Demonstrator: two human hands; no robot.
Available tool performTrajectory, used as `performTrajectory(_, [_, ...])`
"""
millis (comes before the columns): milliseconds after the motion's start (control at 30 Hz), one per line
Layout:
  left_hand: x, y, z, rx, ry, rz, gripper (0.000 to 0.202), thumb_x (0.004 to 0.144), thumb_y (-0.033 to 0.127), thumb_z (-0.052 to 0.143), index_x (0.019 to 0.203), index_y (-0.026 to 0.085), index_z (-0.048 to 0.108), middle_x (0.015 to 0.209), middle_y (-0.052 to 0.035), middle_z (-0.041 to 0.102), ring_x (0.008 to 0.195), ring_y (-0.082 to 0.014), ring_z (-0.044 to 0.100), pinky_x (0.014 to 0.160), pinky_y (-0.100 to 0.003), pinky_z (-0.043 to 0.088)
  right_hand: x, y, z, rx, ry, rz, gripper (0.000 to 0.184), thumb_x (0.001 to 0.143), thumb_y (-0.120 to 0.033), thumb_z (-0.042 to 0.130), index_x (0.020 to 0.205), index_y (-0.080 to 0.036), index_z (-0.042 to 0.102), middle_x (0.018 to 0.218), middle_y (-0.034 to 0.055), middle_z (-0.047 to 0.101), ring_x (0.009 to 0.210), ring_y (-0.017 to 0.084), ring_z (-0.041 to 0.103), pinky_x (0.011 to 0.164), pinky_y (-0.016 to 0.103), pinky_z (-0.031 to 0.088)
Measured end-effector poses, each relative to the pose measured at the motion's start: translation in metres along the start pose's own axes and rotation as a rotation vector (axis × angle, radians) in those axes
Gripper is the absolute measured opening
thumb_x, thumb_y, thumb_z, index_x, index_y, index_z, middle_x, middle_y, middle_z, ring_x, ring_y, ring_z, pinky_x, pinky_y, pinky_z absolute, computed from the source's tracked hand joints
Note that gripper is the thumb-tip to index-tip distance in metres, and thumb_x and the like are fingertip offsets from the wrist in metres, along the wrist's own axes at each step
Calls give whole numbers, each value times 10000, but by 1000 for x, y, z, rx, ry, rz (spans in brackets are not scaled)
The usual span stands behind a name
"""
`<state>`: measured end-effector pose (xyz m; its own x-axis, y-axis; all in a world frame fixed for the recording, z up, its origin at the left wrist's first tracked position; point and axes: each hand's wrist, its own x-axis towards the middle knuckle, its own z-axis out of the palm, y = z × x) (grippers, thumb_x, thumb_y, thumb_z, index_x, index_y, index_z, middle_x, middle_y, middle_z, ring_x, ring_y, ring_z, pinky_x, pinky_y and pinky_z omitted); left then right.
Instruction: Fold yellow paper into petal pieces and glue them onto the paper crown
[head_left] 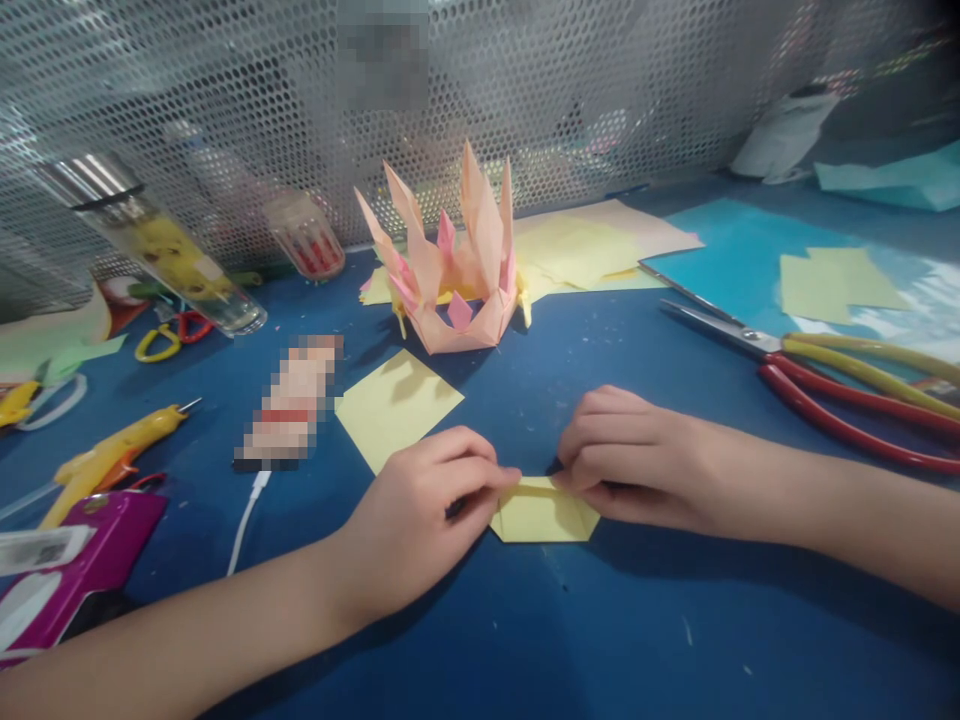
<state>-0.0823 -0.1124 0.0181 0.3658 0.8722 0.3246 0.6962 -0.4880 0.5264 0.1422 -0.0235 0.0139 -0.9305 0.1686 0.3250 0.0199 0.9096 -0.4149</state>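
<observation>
A small piece of folded yellow paper (546, 515) lies on the blue table in front of me, its lower corners folded in at a slant. My left hand (442, 500) pinches its upper left edge, and my right hand (630, 455) pinches the upper right edge. Between the fingertips, a narrow strip along the top edge is turned up. Just beyond my left hand lies a flat yellow paper square (401, 405), partly covered by that hand. Farther back stands a folded paper crown (457, 280) in peach, pink and yellow.
Large scissors (780, 350) with red and yellow handles lie at right, near blue paper (750, 250). On the left are a charging phone (289, 405), a yellow glue gun (120, 450), a purple object (112, 545) and a bottle (180, 260). Perforated metal (600, 100) rises behind.
</observation>
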Motion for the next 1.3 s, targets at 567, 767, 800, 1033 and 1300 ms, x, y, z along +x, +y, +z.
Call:
performTrajectory(567, [-2, 1, -9, 357, -37, 340, 212, 895, 51, 470, 914, 68, 680, 793, -81, 652, 723, -163, 579, 610, -259, 498, 2, 11, -3, 293, -24, 88, 94, 887, -143, 560, 867, -147, 652, 835, 55, 616, 826, 123, 525, 736, 224, 449])
performTrajectory(767, [0, -6, -11, 198, -104, 285, 159, 889, 71, 514, 933, 111, 661, 806, -45, 653, 753, -140, 568, 684, -242, 497, 3, 9, -5, 241, -52, 29, 119, 909, -136, 523, 870, -144, 635, 835, 63, 598, 831, 136, 492, 736, 242, 433])
performTrajectory(800, [0, -6, -12, 216, -116, 313, 167, 889, 64, 506, 919, 104, 665, 800, -53, 652, 741, -144, 562, 669, -248, 494, 2, 9, -6, 231, -62, 25, 125, 912, -133, 515, 878, -142, 635, 839, 66, 597, 836, 138, 492, 736, 243, 432])
performTrajectory(1033, [2, -5, -17, 388, -104, 504, 206, 911, 77, 474, 872, 69, 677, 802, -91, 672, 757, -181, 592, 705, -298, 511, 2, 11, -4, 249, -58, 23, 104, 894, -128, 543, 898, -133, 647, 849, 72, 607, 847, 139, 506, 758, 255, 448])
performTrajectory(1300, [4, -6, -20, 438, -132, 541, 221, 915, 67, 459, 861, 90, 672, 831, -78, 687, 800, -180, 598, 765, -310, 513, 2, 10, -6, 236, -53, -5, 101, 855, -81, 558, 825, -133, 638, 837, 67, 596, 831, 132, 509, 740, 250, 452])
